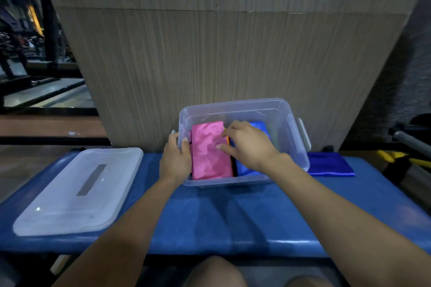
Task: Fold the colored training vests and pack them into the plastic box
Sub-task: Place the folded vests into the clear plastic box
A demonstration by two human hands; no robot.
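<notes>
Fingers of both hands pinch glossy pink vest [210,153] (folded rectangle) inside clear plastic box [293,137].

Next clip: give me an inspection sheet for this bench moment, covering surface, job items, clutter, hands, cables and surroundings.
Surface: blue padded bench, box and lid on it.
Job's things: clear plastic box, open; folded pink vest on its left side, blue vest on its right, dark and orange edges between them; another folded blue vest on the bench right of the box.
Clutter: lid lying flat, left of the box.
Hands: left hand at the box's left wall beside the pink vest; right hand, fingers curled on the pink vest's right edge.
Cables: nothing seen.
Surroundings: wood-grain panel behind; dim gym equipment far left.
</notes>
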